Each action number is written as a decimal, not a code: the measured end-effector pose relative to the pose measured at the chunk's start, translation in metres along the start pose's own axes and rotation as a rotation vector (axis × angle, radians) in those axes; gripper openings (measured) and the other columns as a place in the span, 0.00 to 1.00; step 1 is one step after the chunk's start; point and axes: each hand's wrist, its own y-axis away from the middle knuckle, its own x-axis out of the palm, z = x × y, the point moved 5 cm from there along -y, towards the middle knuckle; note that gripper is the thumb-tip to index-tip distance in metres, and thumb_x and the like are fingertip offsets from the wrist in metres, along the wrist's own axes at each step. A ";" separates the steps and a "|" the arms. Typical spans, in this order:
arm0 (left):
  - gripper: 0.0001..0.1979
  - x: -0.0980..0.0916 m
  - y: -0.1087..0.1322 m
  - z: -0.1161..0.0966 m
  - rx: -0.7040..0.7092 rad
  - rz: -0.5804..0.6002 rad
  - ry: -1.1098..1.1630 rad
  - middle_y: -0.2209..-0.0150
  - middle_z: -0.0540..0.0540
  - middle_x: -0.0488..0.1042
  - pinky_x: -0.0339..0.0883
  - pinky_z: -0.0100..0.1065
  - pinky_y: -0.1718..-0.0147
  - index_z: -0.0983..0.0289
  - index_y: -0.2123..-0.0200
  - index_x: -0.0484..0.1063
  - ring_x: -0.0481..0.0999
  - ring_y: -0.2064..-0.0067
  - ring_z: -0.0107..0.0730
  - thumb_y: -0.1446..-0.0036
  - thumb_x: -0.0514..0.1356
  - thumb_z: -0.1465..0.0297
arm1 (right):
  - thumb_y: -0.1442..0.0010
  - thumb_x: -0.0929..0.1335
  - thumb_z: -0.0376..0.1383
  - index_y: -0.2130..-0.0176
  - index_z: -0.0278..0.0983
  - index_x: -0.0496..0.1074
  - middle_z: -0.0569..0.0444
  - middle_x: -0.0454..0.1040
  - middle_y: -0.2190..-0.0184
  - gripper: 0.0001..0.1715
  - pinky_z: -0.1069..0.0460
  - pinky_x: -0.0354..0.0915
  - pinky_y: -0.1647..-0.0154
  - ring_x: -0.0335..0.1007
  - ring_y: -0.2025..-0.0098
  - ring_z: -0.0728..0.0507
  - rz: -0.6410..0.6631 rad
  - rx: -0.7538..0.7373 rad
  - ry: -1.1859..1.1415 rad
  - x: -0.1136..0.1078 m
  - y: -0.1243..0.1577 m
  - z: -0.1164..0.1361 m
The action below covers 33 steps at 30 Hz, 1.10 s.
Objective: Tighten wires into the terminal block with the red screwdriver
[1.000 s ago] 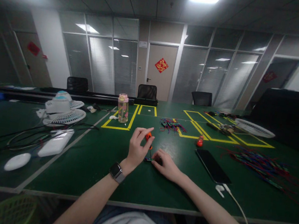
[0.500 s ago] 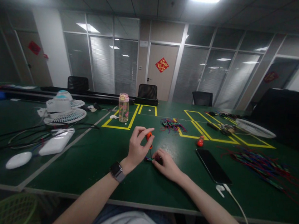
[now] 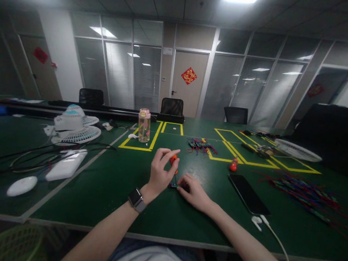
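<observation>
My left hand (image 3: 161, 169) pinches the orange handle of a small screwdriver (image 3: 174, 159), held upright with its thin shaft pointing down. Under the tip lies a small green circuit board (image 3: 173, 185) on the table. The fingers of my right hand (image 3: 193, 192) are closed on the board's right end, low against the tabletop. They hide that end of the board, and where the tip meets it is too small to make out.
Beyond my hands lies a pile of wired boards (image 3: 202, 146); a larger wire bundle (image 3: 307, 191) is at right. A phone (image 3: 247, 193) and a red figurine (image 3: 233, 165) are nearer. A bottle (image 3: 144, 126), fan (image 3: 75, 127) and white power bank (image 3: 66, 164) stand left.
My left fingers have shifted slightly around the orange handle. My right hand and the board stay in place.
</observation>
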 end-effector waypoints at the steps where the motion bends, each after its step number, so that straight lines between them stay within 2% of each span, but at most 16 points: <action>1: 0.12 0.000 0.000 0.000 0.000 -0.005 -0.006 0.62 0.54 0.68 0.69 0.33 0.59 0.62 0.52 0.73 0.71 0.60 0.31 0.38 0.58 0.71 | 0.45 0.67 0.25 0.66 0.35 0.68 0.55 0.66 0.69 0.07 0.52 0.61 0.66 0.64 0.68 0.46 0.000 0.000 0.004 0.000 0.000 0.000; 8: 0.19 0.002 0.001 0.000 -0.006 0.074 0.061 0.54 0.58 0.71 0.69 0.37 0.53 0.61 0.43 0.66 0.72 0.52 0.34 0.34 0.48 0.74 | 0.44 0.67 0.25 0.66 0.36 0.68 0.55 0.66 0.68 0.07 0.52 0.61 0.66 0.64 0.67 0.46 0.006 0.002 0.000 -0.001 0.000 0.001; 12: 0.16 0.001 -0.001 -0.001 0.002 0.028 0.041 0.59 0.56 0.71 0.69 0.34 0.56 0.61 0.46 0.69 0.73 0.57 0.32 0.35 0.53 0.73 | 0.44 0.67 0.25 0.65 0.36 0.68 0.54 0.67 0.68 0.07 0.52 0.62 0.65 0.65 0.67 0.46 0.001 0.008 -0.008 -0.002 0.000 0.002; 16: 0.11 -0.001 -0.001 -0.002 0.021 -0.019 -0.006 0.64 0.53 0.66 0.69 0.31 0.62 0.61 0.52 0.74 0.70 0.62 0.29 0.39 0.59 0.70 | 0.45 0.67 0.25 0.66 0.35 0.68 0.54 0.67 0.68 0.07 0.52 0.62 0.65 0.65 0.67 0.45 -0.002 0.015 -0.003 -0.003 0.000 0.004; 24: 0.19 0.002 0.001 0.000 -0.008 0.083 0.091 0.56 0.57 0.71 0.68 0.35 0.54 0.60 0.42 0.66 0.71 0.54 0.33 0.33 0.48 0.74 | 0.45 0.67 0.25 0.66 0.36 0.68 0.54 0.67 0.68 0.07 0.52 0.62 0.65 0.65 0.67 0.46 -0.004 0.009 0.001 -0.003 0.000 0.005; 27: 0.18 0.003 0.000 0.000 -0.011 0.062 0.083 0.58 0.55 0.72 0.67 0.34 0.56 0.61 0.43 0.67 0.72 0.56 0.31 0.35 0.50 0.75 | 0.45 0.67 0.25 0.66 0.35 0.68 0.54 0.67 0.68 0.07 0.52 0.62 0.65 0.65 0.67 0.46 0.001 0.012 0.001 -0.002 0.000 0.002; 33: 0.14 0.002 0.000 0.001 -0.015 0.033 0.040 0.63 0.53 0.68 0.68 0.32 0.60 0.61 0.48 0.71 0.71 0.61 0.30 0.37 0.58 0.70 | 0.44 0.67 0.25 0.66 0.36 0.68 0.55 0.65 0.69 0.07 0.53 0.61 0.67 0.64 0.68 0.46 -0.006 -0.005 0.000 0.000 0.000 0.000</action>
